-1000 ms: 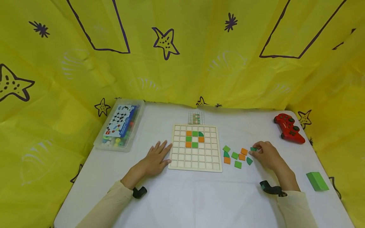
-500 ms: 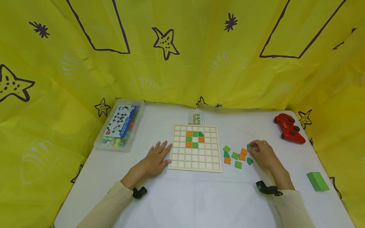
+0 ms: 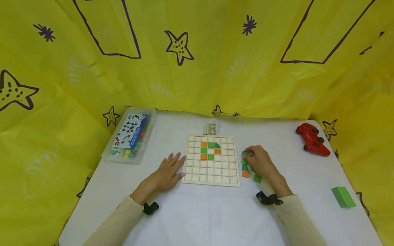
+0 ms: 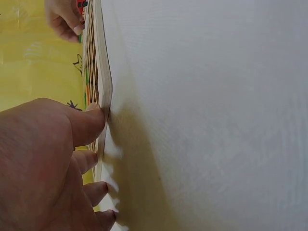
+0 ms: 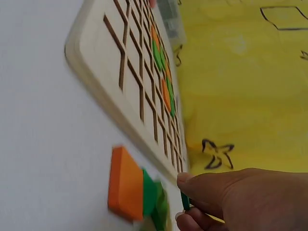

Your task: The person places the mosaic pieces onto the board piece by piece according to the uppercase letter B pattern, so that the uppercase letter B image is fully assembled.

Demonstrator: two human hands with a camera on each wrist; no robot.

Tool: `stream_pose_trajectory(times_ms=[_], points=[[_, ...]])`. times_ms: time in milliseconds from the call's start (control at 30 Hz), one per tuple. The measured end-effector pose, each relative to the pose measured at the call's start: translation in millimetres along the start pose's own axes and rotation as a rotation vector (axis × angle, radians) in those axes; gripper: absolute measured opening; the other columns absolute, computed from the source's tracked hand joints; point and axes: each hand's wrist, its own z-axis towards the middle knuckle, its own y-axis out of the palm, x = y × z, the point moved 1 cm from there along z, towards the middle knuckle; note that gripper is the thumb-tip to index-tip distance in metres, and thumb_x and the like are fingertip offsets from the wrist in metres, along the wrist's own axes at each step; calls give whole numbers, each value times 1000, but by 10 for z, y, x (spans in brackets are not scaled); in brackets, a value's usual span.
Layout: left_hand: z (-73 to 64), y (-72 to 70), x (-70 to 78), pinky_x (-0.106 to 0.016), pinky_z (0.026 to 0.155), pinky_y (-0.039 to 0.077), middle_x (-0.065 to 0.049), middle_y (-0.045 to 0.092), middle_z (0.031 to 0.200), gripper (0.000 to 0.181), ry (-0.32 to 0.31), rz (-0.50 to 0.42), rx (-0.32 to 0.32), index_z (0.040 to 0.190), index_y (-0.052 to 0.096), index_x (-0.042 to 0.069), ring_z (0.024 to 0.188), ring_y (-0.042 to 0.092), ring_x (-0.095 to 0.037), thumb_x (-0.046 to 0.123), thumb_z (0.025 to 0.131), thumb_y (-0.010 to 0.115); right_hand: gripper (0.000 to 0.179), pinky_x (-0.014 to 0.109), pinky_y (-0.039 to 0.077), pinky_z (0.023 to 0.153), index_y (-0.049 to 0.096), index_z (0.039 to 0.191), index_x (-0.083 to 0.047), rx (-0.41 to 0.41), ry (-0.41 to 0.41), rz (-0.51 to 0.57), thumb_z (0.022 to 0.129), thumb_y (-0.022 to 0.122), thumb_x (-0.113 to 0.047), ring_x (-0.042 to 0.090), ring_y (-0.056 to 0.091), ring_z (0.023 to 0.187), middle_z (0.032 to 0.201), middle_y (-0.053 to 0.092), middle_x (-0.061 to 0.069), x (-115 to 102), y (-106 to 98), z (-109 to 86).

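My right hand [image 3: 261, 162] pinches a dark green tile [image 3: 245, 153] between thumb and fingers, just off the right edge of the wooden grid board [image 3: 192, 171]. In the right wrist view the same green tile [image 5: 185, 200] shows edge-on at the fingertips. Under and beside this hand lie loose tiles, among them an orange tile [image 3: 245, 174] and a light green tile [image 3: 257, 178]; the hand hides others. My left hand [image 3: 167, 172] lies with fingers spread, its thumb and fingertips touching the board's left edge. Orange and green tiles form a ring in the board's upper cells.
Behind the board lies a small pattern card [image 3: 212, 128]. A clear plastic box [image 3: 129, 135] of colourful parts stands at the back left. To the right are a red game controller [image 3: 312, 139] and a green block [image 3: 343, 196]. A yellow curtain [image 3: 197, 85] hangs behind the table.
My right hand has moved left with the dark green tile, from the right side of the loose tiles to near the board's right edge. The left hand has stayed in place.
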Motion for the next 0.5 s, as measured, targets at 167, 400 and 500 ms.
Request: stream_pose_trajectory(times_ms=[167, 400, 500], points=[[8, 13, -16, -66, 128, 9, -17, 10, 177, 69, 5, 0, 4, 171, 19, 13, 162, 3, -45, 37, 113, 48, 32, 50, 54, 94, 65, 127, 5, -28, -79, 30, 102, 70, -14, 33, 62, 107, 123, 60, 21, -299, 284, 18], [9, 14, -22, -64, 129, 8, -14, 9, 178, 69, -5, 11, -2, 171, 17, 15, 163, 1, -43, 40, 113, 46, 24, 44, 51, 91, 66, 120, -2, -36, -150, 31, 98, 75, -10, 26, 56, 98, 112, 60, 13, -575, 559, 93], [10, 16, -27, -65, 129, 8, -15, 9, 177, 69, 0, 11, 3, 171, 17, 15, 163, 1, -44, 39, 113, 46, 18, 47, 51, 93, 69, 115, -4, -32, -165, -9, 98, 75, -10, 26, 57, 99, 113, 61, 12, -626, 625, 123]])
